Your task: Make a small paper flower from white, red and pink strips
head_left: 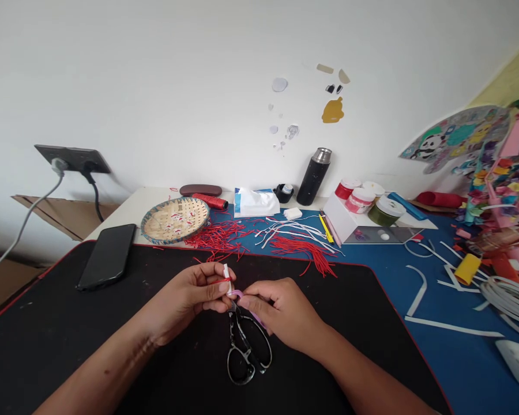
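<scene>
My left hand pinches a short white cord between thumb and fingers, with a thin red cord lying across it. Close beside it, my right hand is closed on a slim purple tool, whose curved end meets the white cord at my left fingertips. The tool's exact kind is unclear, as my fingers cover part of it. Black-handled scissors lie on the black mat just below both hands, their blades mostly hidden under the fingers.
Beyond the mat are cut red cords, white cords, a woven basket holding small red-and-white pieces, a red thread spool and tissues. A phone lies left. A black flask and lidded jars stand behind.
</scene>
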The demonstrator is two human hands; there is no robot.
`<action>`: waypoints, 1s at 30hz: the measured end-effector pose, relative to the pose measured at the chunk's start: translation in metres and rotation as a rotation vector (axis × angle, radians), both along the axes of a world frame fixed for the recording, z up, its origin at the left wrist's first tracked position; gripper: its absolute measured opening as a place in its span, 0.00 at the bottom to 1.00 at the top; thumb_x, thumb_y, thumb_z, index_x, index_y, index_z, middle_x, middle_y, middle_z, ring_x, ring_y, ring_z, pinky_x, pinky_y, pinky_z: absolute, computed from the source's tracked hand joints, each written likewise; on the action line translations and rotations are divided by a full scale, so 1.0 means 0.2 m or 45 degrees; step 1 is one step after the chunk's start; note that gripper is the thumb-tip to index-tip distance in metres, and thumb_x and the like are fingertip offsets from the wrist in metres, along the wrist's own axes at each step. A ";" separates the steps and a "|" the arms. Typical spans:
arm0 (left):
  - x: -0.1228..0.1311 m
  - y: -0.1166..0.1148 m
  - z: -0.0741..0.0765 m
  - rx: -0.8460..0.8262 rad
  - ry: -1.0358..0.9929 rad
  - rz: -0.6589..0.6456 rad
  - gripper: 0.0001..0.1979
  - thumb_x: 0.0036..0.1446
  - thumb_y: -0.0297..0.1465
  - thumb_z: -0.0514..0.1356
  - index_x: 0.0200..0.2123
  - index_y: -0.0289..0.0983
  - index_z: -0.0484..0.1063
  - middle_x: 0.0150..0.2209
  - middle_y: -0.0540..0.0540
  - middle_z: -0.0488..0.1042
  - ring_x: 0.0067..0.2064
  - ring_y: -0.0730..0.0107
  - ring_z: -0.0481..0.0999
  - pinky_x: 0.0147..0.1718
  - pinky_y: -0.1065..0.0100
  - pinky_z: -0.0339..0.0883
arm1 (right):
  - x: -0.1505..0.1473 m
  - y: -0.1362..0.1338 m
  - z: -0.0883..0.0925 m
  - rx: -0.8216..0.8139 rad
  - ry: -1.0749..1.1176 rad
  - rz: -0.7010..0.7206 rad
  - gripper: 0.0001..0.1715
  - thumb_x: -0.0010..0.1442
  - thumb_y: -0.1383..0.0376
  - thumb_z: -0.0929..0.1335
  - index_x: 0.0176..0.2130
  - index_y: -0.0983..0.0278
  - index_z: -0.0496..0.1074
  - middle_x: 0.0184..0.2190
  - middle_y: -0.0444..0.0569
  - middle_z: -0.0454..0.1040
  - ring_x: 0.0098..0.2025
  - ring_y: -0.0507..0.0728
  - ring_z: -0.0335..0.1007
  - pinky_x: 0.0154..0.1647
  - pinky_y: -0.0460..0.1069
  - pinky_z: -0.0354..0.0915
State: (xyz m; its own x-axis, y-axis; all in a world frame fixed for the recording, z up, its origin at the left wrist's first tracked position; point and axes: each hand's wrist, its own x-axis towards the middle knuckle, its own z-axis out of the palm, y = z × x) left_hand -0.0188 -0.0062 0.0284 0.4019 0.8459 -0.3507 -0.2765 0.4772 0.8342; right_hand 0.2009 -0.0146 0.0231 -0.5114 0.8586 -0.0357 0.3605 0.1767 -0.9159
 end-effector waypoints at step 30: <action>0.00 0.00 0.01 0.100 0.236 -0.072 0.18 0.49 0.39 0.76 0.40 0.36 0.81 0.31 0.46 0.81 0.33 0.66 0.80 0.33 0.70 0.73 | 0.00 0.02 -0.02 -0.828 0.380 -0.001 0.27 0.55 0.45 0.75 0.30 0.68 0.78 0.11 0.37 0.63 0.12 0.46 0.55 0.12 0.41 0.51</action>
